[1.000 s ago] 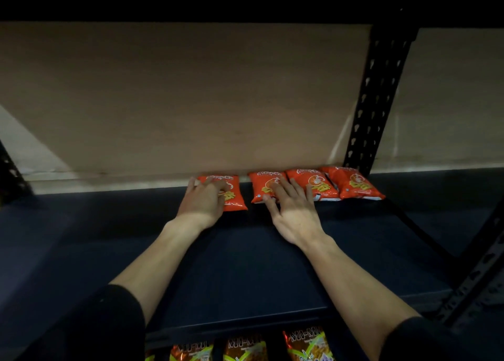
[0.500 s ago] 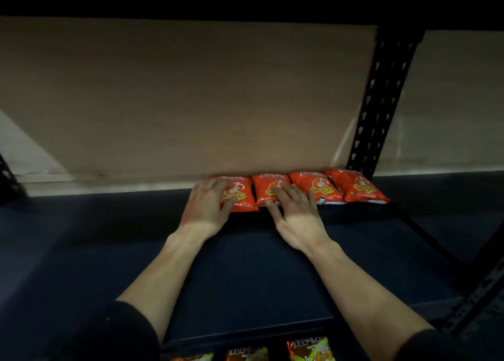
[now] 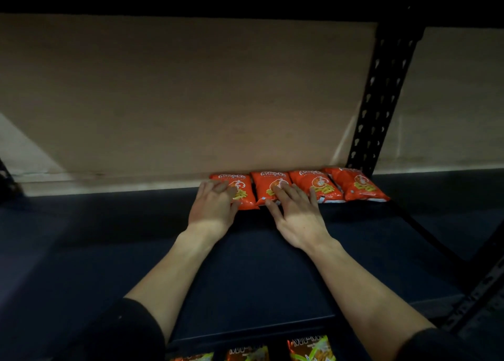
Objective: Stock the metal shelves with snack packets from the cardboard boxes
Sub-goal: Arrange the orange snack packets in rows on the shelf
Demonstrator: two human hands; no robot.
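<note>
**Four packets in the row, both grips pressing flat**

Four orange snack packets lie side by side at the back of the dark metal shelf (image 3: 259, 265), against the tan back panel (image 3: 191, 101). The left grip (image 3: 211, 210) rests flat on the leftmost packet (image 3: 245, 194). Its fingers are straight across the packet's face, and nothing is clasped. The right grip (image 3: 297, 216) is also spread and holds nothing. Its fingertips (image 3: 278, 190) press on the second packet (image 3: 266, 183), and the outer fingers reach the near edge of the third packet (image 3: 316, 183). The fourth packet (image 3: 360, 186) lies beyond the right grip, skewed, with its far corner near the black perforated upright (image 3: 381, 101). More packets (image 3: 311, 347) show on the level below both wrists. No cardboard box is in view.

This looks like squaring up the row, with most of the shelf to the left of the left grip yet to be filled.

The likely slips from here:
- The bags look puffed and slick, so a sideways push from the left grip could ride the leftmost packet up over the second one rather than seat it beside it.
- Pressing down too hard could crush the contents.
- A shove from the right grip could pass down the row and jam the skewed fourth packet against the upright.
</note>
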